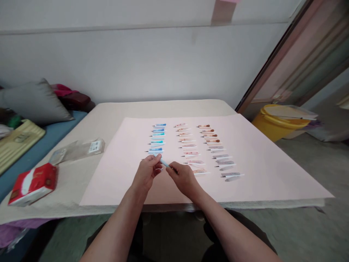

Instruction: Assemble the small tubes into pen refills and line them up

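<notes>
While left hand [147,171] and right hand [180,176] grasp opposite ends of a light-blue pen [164,162], it lies over the pink sheet [109,182], by the left column's near end, blue pens [158,130] beyond.

Two hands [148,168], one light blue pen [164,162] between them. Five blue pens [156,149] show clearly, with one more pen mostly hidden. Eight pink or peach pens [191,153], four brown pens [212,141], four grey pens [230,175]. One pink sheet [267,163], one surface [163,108], one red packet [34,183], one clear bag [77,150], one yellow bucket [276,123], one grey cushion [35,103].
</notes>
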A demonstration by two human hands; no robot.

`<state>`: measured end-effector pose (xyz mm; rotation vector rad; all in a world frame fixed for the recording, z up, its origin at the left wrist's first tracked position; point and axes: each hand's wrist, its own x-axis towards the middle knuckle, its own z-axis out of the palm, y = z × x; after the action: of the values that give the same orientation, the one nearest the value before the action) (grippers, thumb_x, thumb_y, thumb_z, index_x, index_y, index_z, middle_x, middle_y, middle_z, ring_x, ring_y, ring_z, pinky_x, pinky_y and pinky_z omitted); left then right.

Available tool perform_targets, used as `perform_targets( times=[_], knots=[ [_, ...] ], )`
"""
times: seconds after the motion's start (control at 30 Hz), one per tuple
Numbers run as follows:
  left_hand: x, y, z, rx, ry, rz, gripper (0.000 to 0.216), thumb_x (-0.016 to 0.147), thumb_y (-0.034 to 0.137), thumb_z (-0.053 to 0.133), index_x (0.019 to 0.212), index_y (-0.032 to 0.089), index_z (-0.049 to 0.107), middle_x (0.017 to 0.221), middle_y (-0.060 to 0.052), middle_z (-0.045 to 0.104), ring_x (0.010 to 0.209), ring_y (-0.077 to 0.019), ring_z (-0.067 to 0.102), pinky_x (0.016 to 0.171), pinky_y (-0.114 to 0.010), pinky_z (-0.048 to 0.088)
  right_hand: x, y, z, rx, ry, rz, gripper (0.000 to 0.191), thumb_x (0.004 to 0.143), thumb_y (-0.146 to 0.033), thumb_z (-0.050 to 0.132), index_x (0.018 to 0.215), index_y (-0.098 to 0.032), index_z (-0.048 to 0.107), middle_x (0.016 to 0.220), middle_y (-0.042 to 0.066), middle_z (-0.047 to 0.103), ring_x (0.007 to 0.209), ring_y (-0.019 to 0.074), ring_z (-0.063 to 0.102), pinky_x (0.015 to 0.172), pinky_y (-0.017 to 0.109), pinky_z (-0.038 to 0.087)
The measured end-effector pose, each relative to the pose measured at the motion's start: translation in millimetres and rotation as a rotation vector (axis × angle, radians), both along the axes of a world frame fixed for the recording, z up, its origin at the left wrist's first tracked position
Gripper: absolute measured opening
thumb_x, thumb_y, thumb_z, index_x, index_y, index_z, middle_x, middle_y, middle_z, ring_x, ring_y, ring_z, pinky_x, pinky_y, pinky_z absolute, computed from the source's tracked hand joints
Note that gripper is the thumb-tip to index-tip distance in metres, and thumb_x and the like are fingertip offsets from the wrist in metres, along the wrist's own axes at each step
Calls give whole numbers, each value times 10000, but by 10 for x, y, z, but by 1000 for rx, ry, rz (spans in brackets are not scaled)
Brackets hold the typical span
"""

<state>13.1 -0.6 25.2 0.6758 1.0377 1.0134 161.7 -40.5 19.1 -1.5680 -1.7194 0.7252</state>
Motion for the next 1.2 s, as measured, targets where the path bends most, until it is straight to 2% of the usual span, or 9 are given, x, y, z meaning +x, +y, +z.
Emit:
perform_targets(
  times=[0.1,0.17,0.3,0.43,0.53,0.67,0.9,1.2],
  knots=[
    [-3,7,-5,-12,-60,-65,298,668,281,730,926,166,635,915,-60,655,672,-88,578,572,-198,435,22,-3,19,-1,-147,-16,242,856,-351,487,669,-218,561,519,-14,516,478,118,410,505,262,190],
    [-1,10,-17,0,-56,-60,299,652,250,741,914,153,635,867,-56,653,664,-86,572,574,-194,434,39,-5,39,18,-255,-7,225,870,-357,479,719,-224,581,564,-4,564,507,125,457,513,265,179],
    [23,-2,-37,-49,45,34,258,657,307,738,793,126,615,709,-29,612,589,-74,539,508,-174,398,45,-24,84,98,-499,-18,190,898,-341,454,830,-234,595,747,8,649,612,137,546,527,271,162],
    [41,-11,-15,-129,-45,-19,294,656,253,737,904,144,621,887,-58,656,640,-77,570,541,-180,431,38,-47,104,107,-641,-20,214,918,-365,417,898,-248,594,779,0,647,623,133,559,524,275,145],
    [45,0,-22,-117,-85,-33,285,637,201,748,885,135,624,856,-56,663,630,-74,575,553,-177,443,46,-48,106,117,-666,-19,214,918,-364,417,897,-245,594,788,-2,646,631,131,560,525,279,143],
    [46,24,-70,-98,-32,98,229,653,263,746,761,119,604,667,-28,625,552,-77,556,500,-176,437,55,-45,110,134,-669,-27,213,912,-365,429,871,-238,595,777,-1,646,625,127,554,528,283,140],
    [14,63,-89,-175,-85,170,211,686,255,731,746,98,604,618,-32,611,508,-82,560,431,-164,433,62,-41,97,160,-638,-31,202,904,-362,442,864,-240,599,770,-4,647,630,127,551,534,278,142],
    [-92,153,-49,-211,-79,330,123,814,240,591,809,117,586,606,-29,625,483,-96,586,405,-173,441,78,-50,115,176,-607,-30,203,892,-364,458,867,-247,622,759,-2,646,637,127,561,532,280,147]
  ],
)
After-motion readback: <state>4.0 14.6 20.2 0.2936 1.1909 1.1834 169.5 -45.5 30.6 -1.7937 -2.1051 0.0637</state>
